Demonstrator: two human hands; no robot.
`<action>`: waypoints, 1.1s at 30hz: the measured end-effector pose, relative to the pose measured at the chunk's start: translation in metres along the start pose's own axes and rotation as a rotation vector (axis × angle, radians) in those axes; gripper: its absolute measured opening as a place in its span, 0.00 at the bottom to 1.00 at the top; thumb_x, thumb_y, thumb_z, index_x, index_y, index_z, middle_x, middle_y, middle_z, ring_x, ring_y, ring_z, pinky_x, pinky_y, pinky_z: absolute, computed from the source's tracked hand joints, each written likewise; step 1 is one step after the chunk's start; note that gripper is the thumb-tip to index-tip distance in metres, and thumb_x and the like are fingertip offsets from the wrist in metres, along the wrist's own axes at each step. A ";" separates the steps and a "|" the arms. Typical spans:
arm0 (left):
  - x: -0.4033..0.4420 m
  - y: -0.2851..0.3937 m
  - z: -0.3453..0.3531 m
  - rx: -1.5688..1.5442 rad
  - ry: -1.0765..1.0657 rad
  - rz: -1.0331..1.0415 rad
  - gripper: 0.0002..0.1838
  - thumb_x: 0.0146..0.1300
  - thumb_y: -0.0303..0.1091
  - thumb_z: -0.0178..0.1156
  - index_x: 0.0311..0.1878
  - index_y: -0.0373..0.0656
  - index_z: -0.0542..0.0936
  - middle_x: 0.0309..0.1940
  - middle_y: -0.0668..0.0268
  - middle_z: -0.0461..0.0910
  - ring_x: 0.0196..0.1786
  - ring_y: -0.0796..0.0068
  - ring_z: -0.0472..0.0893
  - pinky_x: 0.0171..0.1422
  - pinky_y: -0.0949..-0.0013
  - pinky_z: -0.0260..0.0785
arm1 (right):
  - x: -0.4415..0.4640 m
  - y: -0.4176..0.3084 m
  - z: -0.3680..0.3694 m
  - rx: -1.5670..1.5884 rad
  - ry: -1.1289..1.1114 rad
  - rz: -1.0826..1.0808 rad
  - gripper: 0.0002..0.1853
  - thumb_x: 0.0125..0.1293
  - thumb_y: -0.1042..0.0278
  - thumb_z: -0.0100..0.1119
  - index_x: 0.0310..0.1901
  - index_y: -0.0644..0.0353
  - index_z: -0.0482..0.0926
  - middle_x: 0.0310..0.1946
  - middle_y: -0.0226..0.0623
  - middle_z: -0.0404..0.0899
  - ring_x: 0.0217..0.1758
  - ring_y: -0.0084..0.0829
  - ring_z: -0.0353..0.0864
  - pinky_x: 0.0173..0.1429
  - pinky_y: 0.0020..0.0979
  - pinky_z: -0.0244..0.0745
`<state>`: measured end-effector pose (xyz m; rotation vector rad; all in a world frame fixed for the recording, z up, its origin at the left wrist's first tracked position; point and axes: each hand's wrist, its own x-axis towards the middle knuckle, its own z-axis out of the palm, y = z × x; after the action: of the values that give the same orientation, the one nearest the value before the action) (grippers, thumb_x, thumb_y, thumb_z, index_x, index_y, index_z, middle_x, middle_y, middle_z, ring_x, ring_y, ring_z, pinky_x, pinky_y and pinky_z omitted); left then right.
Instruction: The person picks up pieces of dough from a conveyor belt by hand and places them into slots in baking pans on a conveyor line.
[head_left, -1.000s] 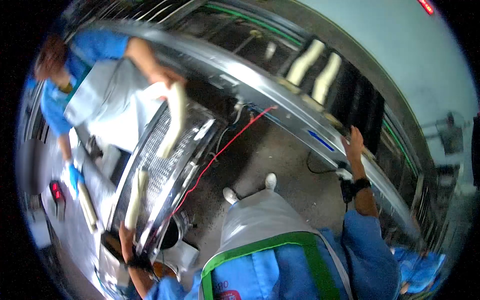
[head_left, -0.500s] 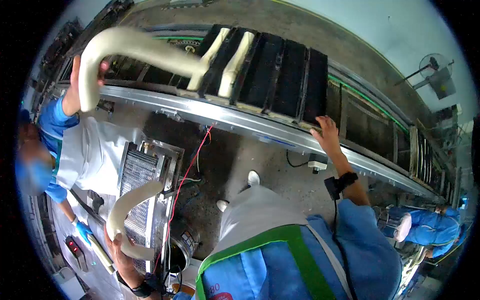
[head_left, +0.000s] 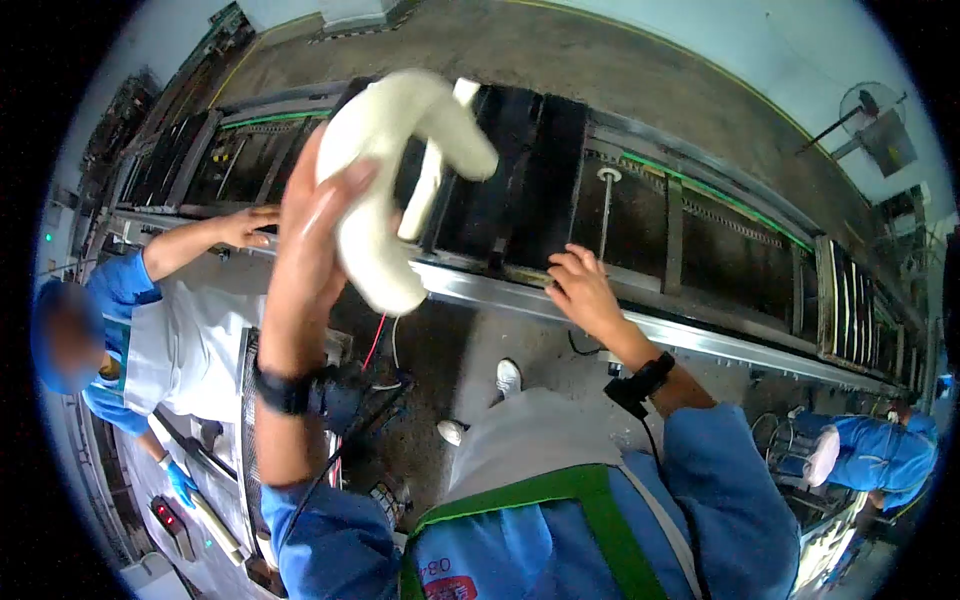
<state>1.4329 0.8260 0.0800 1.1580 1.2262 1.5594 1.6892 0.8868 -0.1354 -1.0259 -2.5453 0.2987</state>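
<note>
1. A conveyor line crosses the view, with a shiny metal rail along its near side and black trays set side by side.
2. One pale strip lies lengthwise in a tray; beyond the line is a brown floor with a yellow line, a pale wall and a fan.
3. The left hand is raised, its fingers and thumb closed around a thick, pale, dough-like roll.
4. The roll bends into a hook, one end pointing right and the other hanging down, in front of the trays.
5. The right hand is open and palm down at the trays' near edge, fingers spread; contact is unclear. The two hands are well apart.
6. Both wrists wear black straps.
7. At left, a co-worker has one bare hand by the rail and one blue-gloved hand at another pale strip on a metal table. Another person is at far right.
8. Red digits above a red patch on the blue clothing, and a red display, are too small to read surely.
</note>
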 end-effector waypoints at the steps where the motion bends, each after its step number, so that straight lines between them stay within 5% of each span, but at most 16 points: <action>1: 0.018 -0.003 0.013 -0.053 -0.036 0.024 0.27 0.48 0.37 0.56 0.51 0.36 0.63 0.34 0.62 0.70 0.30 0.76 0.73 0.28 0.76 0.69 | 0.001 -0.004 0.001 0.004 -0.013 -0.003 0.14 0.50 0.64 0.56 0.38 0.63 0.74 0.47 0.34 0.66 0.57 0.40 0.56 0.53 0.43 0.57; 6: 0.073 -0.076 0.056 -0.091 -0.084 -0.116 0.20 0.49 0.34 0.57 0.42 0.37 0.65 0.30 0.60 0.71 0.31 0.74 0.73 0.30 0.73 0.68 | 0.013 -0.016 0.010 0.032 -0.075 0.001 0.16 0.50 0.64 0.56 0.39 0.62 0.73 0.49 0.35 0.64 0.59 0.41 0.54 0.53 0.43 0.57; 8: 0.081 -0.149 0.051 0.467 -0.079 -0.114 0.23 0.48 0.38 0.59 0.42 0.33 0.63 0.34 0.55 0.71 0.38 0.67 0.71 0.45 0.68 0.62 | 0.019 -0.022 0.008 0.013 -0.103 -0.009 0.17 0.50 0.64 0.55 0.41 0.62 0.72 0.50 0.35 0.64 0.59 0.40 0.54 0.53 0.43 0.57; 9: 0.071 -0.160 0.050 0.538 -0.251 -0.343 0.29 0.47 0.40 0.59 0.47 0.31 0.61 0.38 0.49 0.70 0.43 0.64 0.71 0.48 0.66 0.61 | 0.020 -0.024 0.008 0.026 -0.115 -0.025 0.18 0.50 0.64 0.55 0.42 0.62 0.71 0.50 0.35 0.63 0.59 0.40 0.54 0.53 0.44 0.57; 10: 0.060 -0.208 0.039 0.808 -0.194 -0.035 0.33 0.48 0.41 0.58 0.52 0.30 0.59 0.42 0.47 0.69 0.48 0.58 0.69 0.52 0.64 0.59 | 0.023 -0.026 0.006 0.039 -0.123 -0.045 0.19 0.50 0.64 0.55 0.44 0.62 0.70 0.51 0.34 0.63 0.59 0.40 0.54 0.53 0.44 0.57; 11: 0.054 -0.216 0.029 0.774 -0.167 -0.017 0.32 0.48 0.41 0.58 0.52 0.32 0.60 0.43 0.47 0.68 0.49 0.56 0.68 0.52 0.64 0.59 | 0.025 -0.029 0.004 0.041 -0.162 -0.025 0.21 0.50 0.64 0.55 0.46 0.62 0.68 0.53 0.35 0.61 0.60 0.39 0.53 0.55 0.45 0.56; 15: 0.018 -0.175 -0.007 0.763 -0.150 0.109 0.18 0.51 0.34 0.54 0.46 0.38 0.70 0.44 0.53 0.69 0.48 0.55 0.68 0.52 0.65 0.60 | 0.031 -0.031 0.022 0.097 -0.139 -0.043 0.23 0.51 0.64 0.54 0.49 0.64 0.66 0.53 0.38 0.61 0.61 0.41 0.51 0.59 0.44 0.54; 22: -0.113 -0.148 -0.102 0.622 0.059 -0.236 0.15 0.55 0.33 0.52 0.46 0.39 0.70 0.46 0.57 0.69 0.49 0.64 0.69 0.51 0.70 0.59 | 0.065 -0.062 0.046 0.041 -0.109 -0.082 0.28 0.51 0.62 0.54 0.51 0.70 0.62 0.56 0.45 0.57 0.62 0.49 0.49 0.63 0.38 0.50; 30: -0.352 -0.179 -0.196 0.707 0.643 -0.410 0.15 0.53 0.35 0.53 0.43 0.40 0.72 0.41 0.59 0.73 0.48 0.66 0.70 0.49 0.68 0.61 | 0.105 -0.105 0.073 -0.031 -0.050 -0.188 0.29 0.46 0.65 0.58 0.48 0.73 0.63 0.48 0.50 0.63 0.52 0.49 0.59 0.57 0.40 0.55; 33: -0.418 -0.167 -0.205 0.753 0.800 -0.505 0.14 0.51 0.31 0.51 0.42 0.36 0.72 0.40 0.53 0.73 0.44 0.62 0.72 0.48 0.67 0.62 | 0.113 -0.113 0.085 -0.062 -0.052 -0.206 0.32 0.46 0.65 0.59 0.53 0.66 0.60 0.54 0.50 0.57 0.56 0.48 0.57 0.58 0.40 0.54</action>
<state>1.3450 0.4117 -0.1762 0.5056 2.5541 1.1930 1.5085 0.8813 -0.1451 -0.7779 -2.6948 0.1921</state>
